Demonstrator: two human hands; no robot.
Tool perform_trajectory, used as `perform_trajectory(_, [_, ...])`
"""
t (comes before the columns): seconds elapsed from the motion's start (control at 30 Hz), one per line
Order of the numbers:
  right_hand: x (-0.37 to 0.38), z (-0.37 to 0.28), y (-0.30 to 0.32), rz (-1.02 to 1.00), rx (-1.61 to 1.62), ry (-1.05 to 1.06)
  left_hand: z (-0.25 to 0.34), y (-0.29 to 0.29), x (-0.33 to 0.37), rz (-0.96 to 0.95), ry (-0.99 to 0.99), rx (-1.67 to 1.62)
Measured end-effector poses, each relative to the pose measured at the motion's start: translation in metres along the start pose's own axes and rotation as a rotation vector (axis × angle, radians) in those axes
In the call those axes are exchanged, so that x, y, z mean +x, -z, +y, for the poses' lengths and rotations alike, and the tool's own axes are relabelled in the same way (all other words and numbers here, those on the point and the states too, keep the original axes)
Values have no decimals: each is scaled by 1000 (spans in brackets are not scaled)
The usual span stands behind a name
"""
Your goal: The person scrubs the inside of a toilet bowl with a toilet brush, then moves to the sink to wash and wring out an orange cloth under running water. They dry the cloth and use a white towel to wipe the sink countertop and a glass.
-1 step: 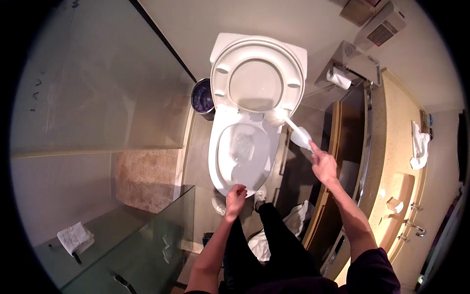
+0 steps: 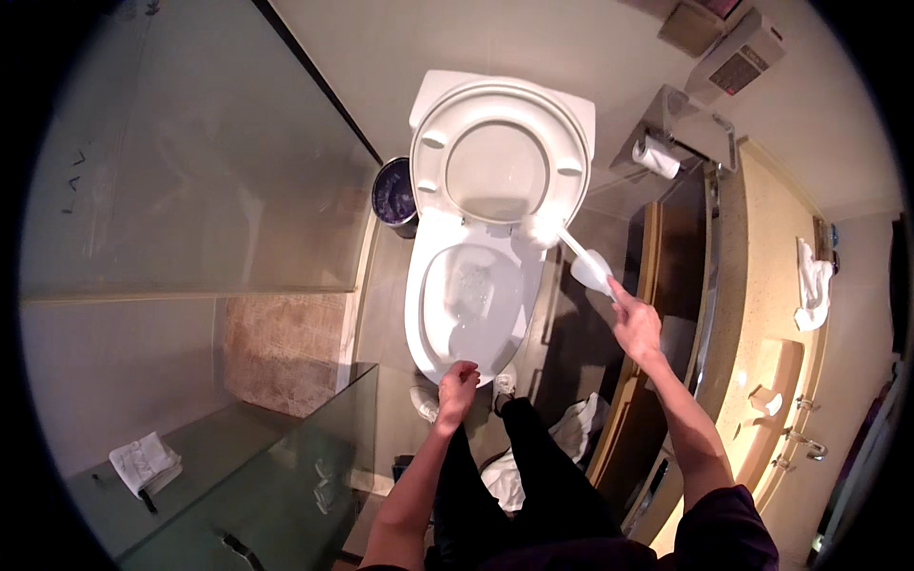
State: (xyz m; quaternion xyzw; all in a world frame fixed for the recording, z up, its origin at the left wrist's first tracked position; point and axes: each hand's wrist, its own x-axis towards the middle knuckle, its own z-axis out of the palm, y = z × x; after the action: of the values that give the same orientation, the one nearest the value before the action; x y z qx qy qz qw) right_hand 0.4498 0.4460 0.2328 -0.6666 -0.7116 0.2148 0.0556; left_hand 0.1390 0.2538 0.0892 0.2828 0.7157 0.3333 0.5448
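While the left hand (image 2: pixel 459 388) hangs half curled by the front of the bowl (image 2: pixel 413 305), whether closed on anything I cannot tell, the right hand (image 2: pixel 636 328) grips the toilet brush (image 2: pixel 573 244) by its handle. The brush has just shifted slightly right, so its bristles (image 2: pixel 543 231) sit near the raised seat's (image 2: pixel 557 133) hinge, outside the bowl's opening.

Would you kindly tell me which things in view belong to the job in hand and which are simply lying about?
In use:
- White brush, held in the right hand
- Toilet, nearest the left hand

Lying about:
- Crumpled white cloth on the floor
- White towel on the counter
- Dark bin beside the toilet
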Motion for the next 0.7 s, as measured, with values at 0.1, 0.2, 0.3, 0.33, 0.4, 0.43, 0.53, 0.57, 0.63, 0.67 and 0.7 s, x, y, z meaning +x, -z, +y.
perform_trajectory(0.1, [-8,-9,40,-23,35,-25,0,3,0,-5,-33,-27])
perform_trajectory(0.2, [-8,-23,67,136,217,107,6,6,-1,7,-43,-23])
perform_trajectory(0.3, [3,-43,76,174,327,220,0,12,3,29,-28,-6])
perform_trajectory(0.33, [10,-52,75,194,312,269,-2,13,3,40,-21,-20])
perform_trajectory(0.4, [27,-76,74,197,302,319,-7,15,2,59,1,-35])
perform_trajectory(0.43, [39,-93,73,246,322,383,-9,16,3,61,-15,-23])
perform_trajectory(0.53, [82,-126,46,296,308,507,-27,22,3,87,11,-5])
perform_trajectory(0.57, [93,-132,35,314,261,572,-40,24,5,104,-7,-39])
perform_trajectory(0.63, [112,-136,7,282,160,623,-56,25,6,114,-52,-138])
perform_trajectory(0.67, [119,-135,-8,261,47,675,-60,25,7,119,-43,-129])
perform_trajectory(0.7, [122,-132,-22,173,-39,664,-63,26,8,120,8,-176])
